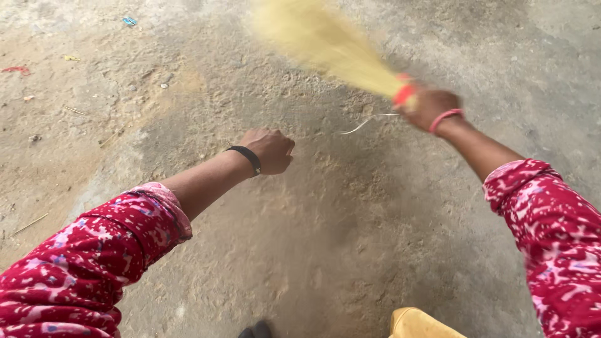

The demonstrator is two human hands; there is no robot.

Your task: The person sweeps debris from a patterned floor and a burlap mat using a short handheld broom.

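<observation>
The straw broom (pixel 325 44) is smeared by motion at far centre, its bristles hard to make out; the right hand (pixel 429 106) is clamped on its red-bound neck. The left hand (pixel 270 150) is curled into a fist over the dusty floor (pixel 350 225), grasping nothing visible. A yellow object (pixel 419 324) is cut off near.

I see both sleeves (pixel 81 263) in deep red, mottled with white and pink flecks. The broom (pixel 325 40) is pale straw-yellow, bound in red at its grip. My left wrist wears a black band (pixel 245 156), my right a pink one (pixel 444 117). The floor (pixel 350 238) is dusty grey-tan.
</observation>
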